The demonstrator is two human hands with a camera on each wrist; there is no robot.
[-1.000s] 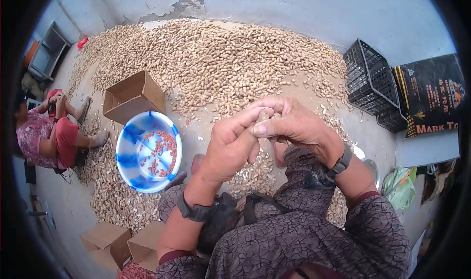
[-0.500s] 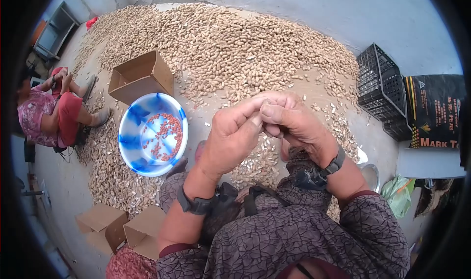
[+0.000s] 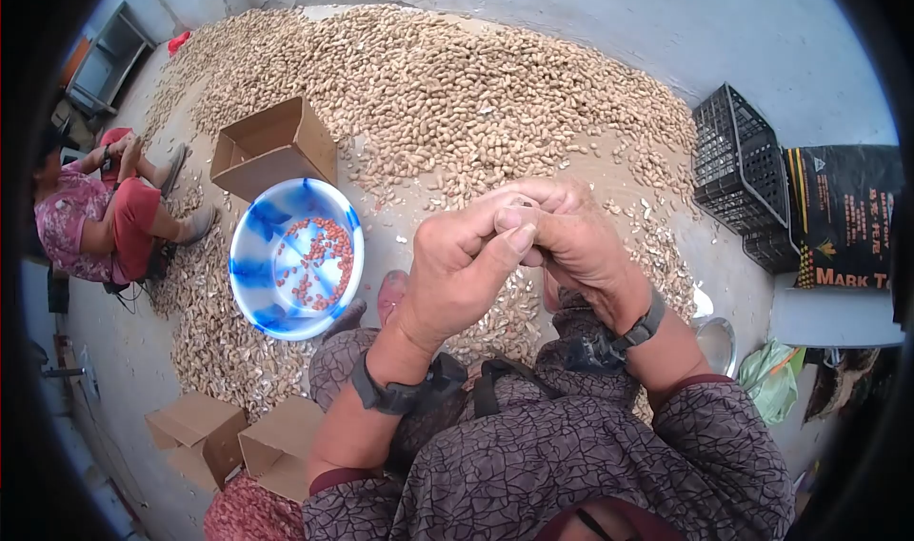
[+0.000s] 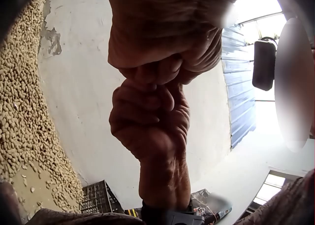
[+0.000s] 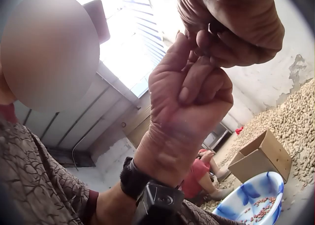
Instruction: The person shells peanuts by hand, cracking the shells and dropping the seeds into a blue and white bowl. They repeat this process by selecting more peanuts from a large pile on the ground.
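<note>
Above the lap, in the head view, my left hand [image 3: 455,275] and right hand [image 3: 576,236] meet at their fingertips. Between them they pinch a peanut [image 3: 519,202]; only a small bit shows, the rest lies behind fingers and thumbs. Both thumbs press together on top, with the other fingers curled beneath. From the left wrist, the right hand [image 4: 150,121] appears below the left one, fingers curled in. Left of the hands stands a blue-and-white basin [image 3: 297,324] with shelled red peanut kernels [image 3: 324,255] on its bottom. Peanut shells [image 3: 490,327] cover the floor below the hands.
A large heap of unshelled peanuts [image 3: 428,94] spreads along the wall. An open cardboard box [image 3: 276,151] stands behind the basin. Black crates [image 3: 743,170] and a printed black sack [image 3: 843,217] are at right. Another person [image 3: 90,213] sits at left.
The head view has shifted, so the surroundings sit higher and slightly right. The peanut showed plainly between the fingers a second ago; now the thumbs have closed over most of it.
</note>
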